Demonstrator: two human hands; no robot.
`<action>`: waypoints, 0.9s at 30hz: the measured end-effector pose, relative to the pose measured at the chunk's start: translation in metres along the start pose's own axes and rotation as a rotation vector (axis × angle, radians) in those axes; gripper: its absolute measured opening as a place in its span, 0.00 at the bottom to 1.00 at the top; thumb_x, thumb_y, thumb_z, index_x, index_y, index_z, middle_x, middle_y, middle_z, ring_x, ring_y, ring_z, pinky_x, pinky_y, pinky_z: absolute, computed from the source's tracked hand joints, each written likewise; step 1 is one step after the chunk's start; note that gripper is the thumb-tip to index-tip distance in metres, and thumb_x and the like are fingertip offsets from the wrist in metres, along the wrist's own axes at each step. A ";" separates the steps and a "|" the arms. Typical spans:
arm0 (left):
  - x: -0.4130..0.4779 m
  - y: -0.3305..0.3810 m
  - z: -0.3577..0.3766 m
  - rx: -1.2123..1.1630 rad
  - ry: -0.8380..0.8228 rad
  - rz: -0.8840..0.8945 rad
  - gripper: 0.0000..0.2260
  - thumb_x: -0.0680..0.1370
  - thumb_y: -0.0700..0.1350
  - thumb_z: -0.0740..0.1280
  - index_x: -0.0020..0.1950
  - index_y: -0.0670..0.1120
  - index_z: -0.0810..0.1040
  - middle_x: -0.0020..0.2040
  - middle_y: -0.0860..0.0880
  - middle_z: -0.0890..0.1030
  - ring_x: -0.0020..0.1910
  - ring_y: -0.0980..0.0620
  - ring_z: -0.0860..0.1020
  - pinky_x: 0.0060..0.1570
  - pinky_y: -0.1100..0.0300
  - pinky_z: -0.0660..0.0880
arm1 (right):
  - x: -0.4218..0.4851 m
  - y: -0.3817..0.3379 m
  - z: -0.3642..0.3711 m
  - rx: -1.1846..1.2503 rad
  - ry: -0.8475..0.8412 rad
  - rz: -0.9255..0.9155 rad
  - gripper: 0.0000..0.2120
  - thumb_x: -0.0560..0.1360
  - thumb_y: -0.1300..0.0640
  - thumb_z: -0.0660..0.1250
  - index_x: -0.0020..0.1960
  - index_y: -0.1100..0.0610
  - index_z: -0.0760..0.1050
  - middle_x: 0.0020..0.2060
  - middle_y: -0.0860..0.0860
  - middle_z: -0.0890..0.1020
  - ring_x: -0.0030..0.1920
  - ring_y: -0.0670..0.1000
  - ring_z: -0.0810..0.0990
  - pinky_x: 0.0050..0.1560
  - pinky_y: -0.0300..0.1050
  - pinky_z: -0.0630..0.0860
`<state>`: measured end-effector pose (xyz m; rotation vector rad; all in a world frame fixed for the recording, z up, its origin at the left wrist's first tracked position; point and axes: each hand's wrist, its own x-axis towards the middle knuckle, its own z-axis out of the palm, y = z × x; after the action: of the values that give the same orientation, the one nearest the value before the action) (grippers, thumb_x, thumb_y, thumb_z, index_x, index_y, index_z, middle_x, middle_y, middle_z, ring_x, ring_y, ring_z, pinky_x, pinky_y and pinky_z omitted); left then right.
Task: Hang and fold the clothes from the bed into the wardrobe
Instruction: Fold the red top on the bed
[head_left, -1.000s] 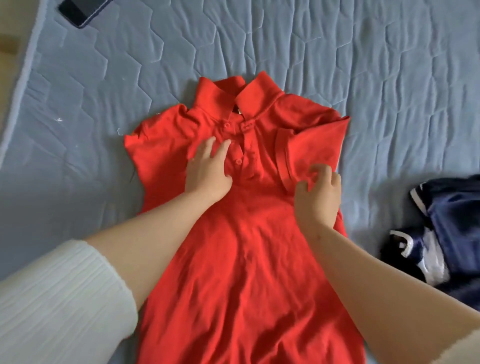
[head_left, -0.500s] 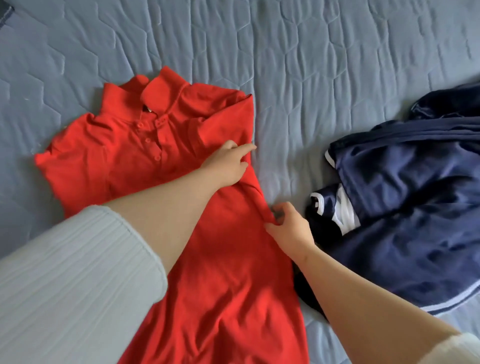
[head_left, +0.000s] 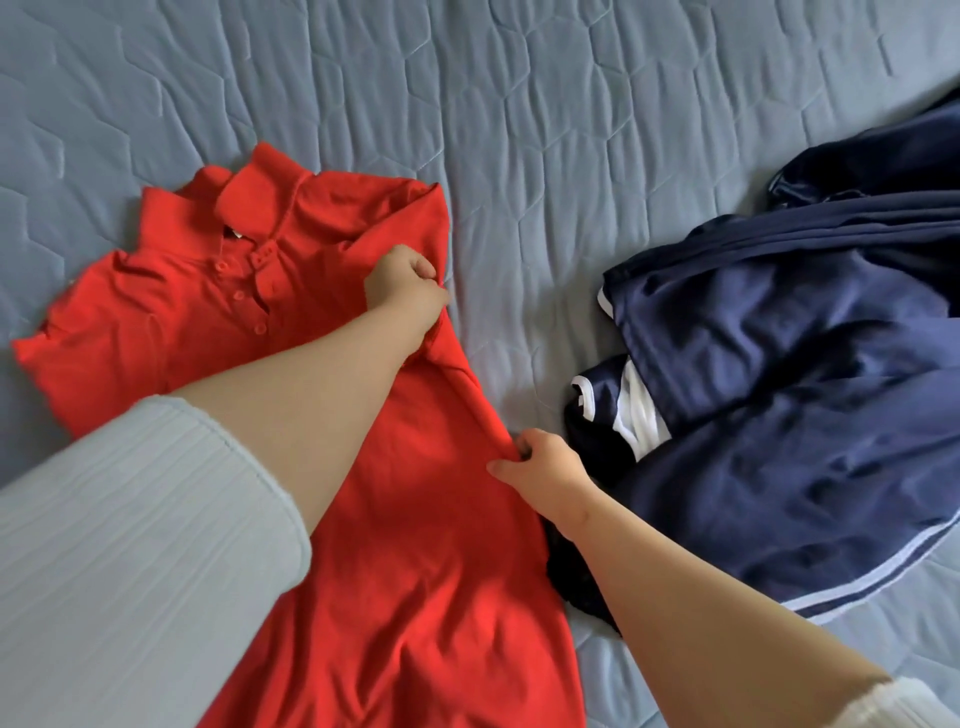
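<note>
Two grips sit on one edge of the red polo shirt (head_left: 415, 545), and your fold turns on that edge. In the head view the shirt lies face up on the bed (head_left: 519, 130), with the collar far from you on your left and the hem running out of frame toward you. Its long axis therefore slants from far-left to near-right. Your left grip (head_left: 408, 291) is clenched on the cloth by the folded-over shoulder, the farther point. Your right grip (head_left: 545, 470) pinches the side seam nearer you. Both hold the side facing the navy garment (head_left: 779, 389), which lies just beside the right grip. The rest of the shirt lies to your left, so the fold likely goes leftward across the buttons.
</note>
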<state>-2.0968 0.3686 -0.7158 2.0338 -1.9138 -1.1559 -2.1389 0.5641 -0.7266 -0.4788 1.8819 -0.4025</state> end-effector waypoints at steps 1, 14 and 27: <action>0.001 0.002 0.003 -0.127 -0.015 -0.075 0.14 0.70 0.34 0.71 0.37 0.50 0.69 0.55 0.42 0.80 0.45 0.49 0.76 0.45 0.57 0.73 | 0.000 0.000 -0.001 0.011 -0.014 0.005 0.16 0.71 0.56 0.71 0.32 0.51 0.64 0.30 0.45 0.71 0.36 0.49 0.71 0.35 0.39 0.66; 0.006 -0.004 0.012 0.192 -0.035 -0.161 0.14 0.77 0.37 0.59 0.62 0.37 0.73 0.63 0.37 0.75 0.60 0.39 0.75 0.57 0.53 0.73 | -0.009 0.012 -0.014 0.026 -0.275 0.079 0.13 0.72 0.59 0.70 0.56 0.60 0.77 0.39 0.50 0.79 0.42 0.50 0.77 0.41 0.40 0.72; 0.007 -0.061 -0.105 -0.047 0.112 0.064 0.22 0.69 0.30 0.52 0.51 0.53 0.74 0.40 0.54 0.72 0.42 0.49 0.71 0.37 0.63 0.63 | -0.062 -0.073 0.089 0.098 -0.399 -0.098 0.32 0.77 0.61 0.60 0.74 0.40 0.51 0.48 0.54 0.79 0.34 0.47 0.79 0.34 0.38 0.76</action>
<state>-1.9864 0.3319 -0.6795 1.9544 -1.8671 -1.0397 -2.0253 0.5282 -0.6719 -0.5430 1.4515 -0.4279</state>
